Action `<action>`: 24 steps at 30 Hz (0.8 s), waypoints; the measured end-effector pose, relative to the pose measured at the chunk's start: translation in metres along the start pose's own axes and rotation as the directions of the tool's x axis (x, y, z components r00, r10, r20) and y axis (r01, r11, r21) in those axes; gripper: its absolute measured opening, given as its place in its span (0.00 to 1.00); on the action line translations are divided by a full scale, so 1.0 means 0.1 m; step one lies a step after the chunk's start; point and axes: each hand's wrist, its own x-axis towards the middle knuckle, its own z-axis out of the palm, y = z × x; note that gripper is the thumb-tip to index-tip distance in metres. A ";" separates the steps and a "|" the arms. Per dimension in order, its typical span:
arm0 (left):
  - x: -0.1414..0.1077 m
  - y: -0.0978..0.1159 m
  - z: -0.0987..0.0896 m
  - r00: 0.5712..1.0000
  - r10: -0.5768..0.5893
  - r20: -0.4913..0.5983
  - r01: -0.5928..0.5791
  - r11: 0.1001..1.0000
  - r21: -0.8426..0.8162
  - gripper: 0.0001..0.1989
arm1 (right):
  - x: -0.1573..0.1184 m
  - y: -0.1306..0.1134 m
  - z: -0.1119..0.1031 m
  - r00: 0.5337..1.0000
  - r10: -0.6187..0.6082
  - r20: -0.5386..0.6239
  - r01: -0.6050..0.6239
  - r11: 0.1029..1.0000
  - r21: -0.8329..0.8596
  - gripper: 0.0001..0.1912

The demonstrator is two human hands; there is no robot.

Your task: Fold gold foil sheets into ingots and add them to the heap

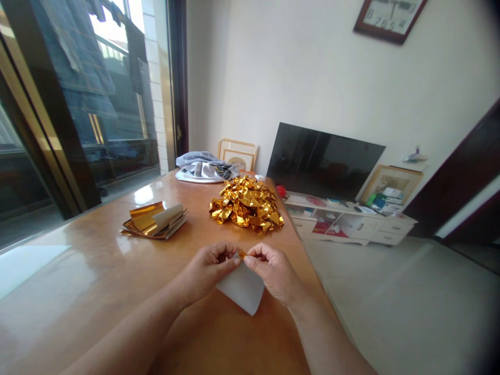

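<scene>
1. We pinch a white-backed gold foil sheet (pixel 242 289) between the left hand (pixel 207 271) and right hand (pixel 273 273), in a narrow grip above the wooden table (pixel 78 291). Its free corner points toward us; long axis unclear.
2. Ahead lies a heap of folded gold foil (pixel 246 204); a stack of foil sheets (pixel 154 221) lies left of it.
3. Farthest, a television (pixel 324 161) stands on a white cabinet (pixel 351 221).

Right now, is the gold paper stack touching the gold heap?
Apart: the head view shows tabletop between the gold paper stack and the gold heap.
</scene>
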 end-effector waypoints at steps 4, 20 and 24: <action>0.01 -0.03 -0.01 1.000 -0.007 -0.010 0.007 1.000 -0.011 0.18 | 0.01 0.01 0.01 1.000 -0.001 -0.003 0.001 1.000 -0.012 0.12; 0.02 -0.02 0.01 0.999 -0.029 -0.044 0.030 0.999 0.031 0.17 | 0.02 0.05 0.03 0.999 -0.020 -0.043 0.017 0.998 -0.068 0.12; 0.02 -0.04 0.02 0.998 -0.040 -0.043 0.040 0.999 0.012 0.17 | 0.02 0.06 0.03 0.998 -0.026 -0.053 0.022 0.996 -0.089 0.11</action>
